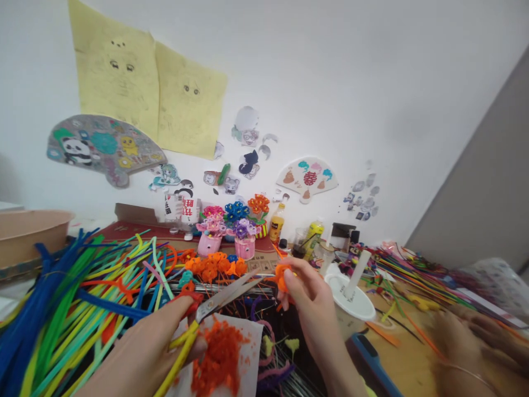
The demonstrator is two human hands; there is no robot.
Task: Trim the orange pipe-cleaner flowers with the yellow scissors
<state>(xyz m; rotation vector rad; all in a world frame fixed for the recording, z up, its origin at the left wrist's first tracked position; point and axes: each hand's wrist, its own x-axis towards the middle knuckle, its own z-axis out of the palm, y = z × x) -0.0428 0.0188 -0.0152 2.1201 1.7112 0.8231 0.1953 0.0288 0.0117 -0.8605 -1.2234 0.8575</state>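
My left hand [152, 339] is closed around yellow-handled scissors [221, 295]. Their blades are slightly parted and point right, the tips just short of an orange fuzzy flower [282, 277]. That flower is pinched between the fingers and thumb of my right hand [309, 298]. Something red lies by my left fingertips; I cannot make out what it is. Below the blades, a white sheet of paper [253, 344] bears a heap of orange fluff clippings [219, 353]. Behind it stands a row of finished orange flowers [212, 266].
Coloured pipe cleaners [95, 309] pile up at left beside a tan basin [33, 231]. Small potted flowers [210, 242] and bottles [276, 223] line the wall. A white lid [359, 303] and a blue tool [370, 361] lie at right, near another person's blurred hands [458, 342].
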